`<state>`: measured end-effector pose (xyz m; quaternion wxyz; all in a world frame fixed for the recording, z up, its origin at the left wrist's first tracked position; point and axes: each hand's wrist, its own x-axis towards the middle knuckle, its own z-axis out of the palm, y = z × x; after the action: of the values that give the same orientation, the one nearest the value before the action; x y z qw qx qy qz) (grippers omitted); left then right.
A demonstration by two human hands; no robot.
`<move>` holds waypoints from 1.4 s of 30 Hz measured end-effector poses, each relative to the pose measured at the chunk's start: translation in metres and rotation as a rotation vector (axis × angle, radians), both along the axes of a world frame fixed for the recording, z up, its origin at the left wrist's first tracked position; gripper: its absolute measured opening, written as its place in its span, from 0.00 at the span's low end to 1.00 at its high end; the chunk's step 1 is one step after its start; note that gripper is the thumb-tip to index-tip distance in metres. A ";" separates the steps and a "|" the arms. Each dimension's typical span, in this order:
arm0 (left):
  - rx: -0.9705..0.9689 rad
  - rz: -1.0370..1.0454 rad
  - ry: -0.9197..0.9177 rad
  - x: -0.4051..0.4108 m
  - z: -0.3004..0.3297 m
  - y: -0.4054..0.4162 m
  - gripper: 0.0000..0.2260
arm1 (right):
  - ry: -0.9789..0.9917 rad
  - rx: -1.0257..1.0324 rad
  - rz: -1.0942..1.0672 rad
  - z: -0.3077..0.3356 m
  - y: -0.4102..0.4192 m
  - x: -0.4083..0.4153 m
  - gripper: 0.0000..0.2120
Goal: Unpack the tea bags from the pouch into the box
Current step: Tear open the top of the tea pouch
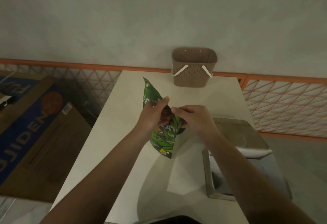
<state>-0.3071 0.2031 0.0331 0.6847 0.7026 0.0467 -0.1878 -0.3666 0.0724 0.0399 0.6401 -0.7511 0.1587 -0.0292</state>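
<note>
My left hand [154, 115] and right hand [191, 117] both pinch the green tea pouch [163, 135], which stands on the white table [203, 96]. It looks light, soft and crinkly, so I would hold it near the mouth.

Basket [194, 68] blocks far edge; pouch [163, 131] mid-table.

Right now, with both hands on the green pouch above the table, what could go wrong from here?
1. Both hands, left hand and right hand, pinch the green pouch at mid-height while it tilts; a hard pull could tear it unevenly and scatter tea bags over the table.
2. The clear box sits at the table's right edge, near the right forearm; a sweep might nudge it off.
</note>
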 end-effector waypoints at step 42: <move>0.052 -0.126 -0.030 -0.014 -0.004 0.009 0.11 | 0.086 0.102 0.042 0.008 0.000 0.003 0.04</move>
<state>-0.3209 0.2122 0.0296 0.6536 0.7246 -0.0029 -0.2187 -0.3634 0.0725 0.0483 0.6706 -0.7213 0.1715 0.0245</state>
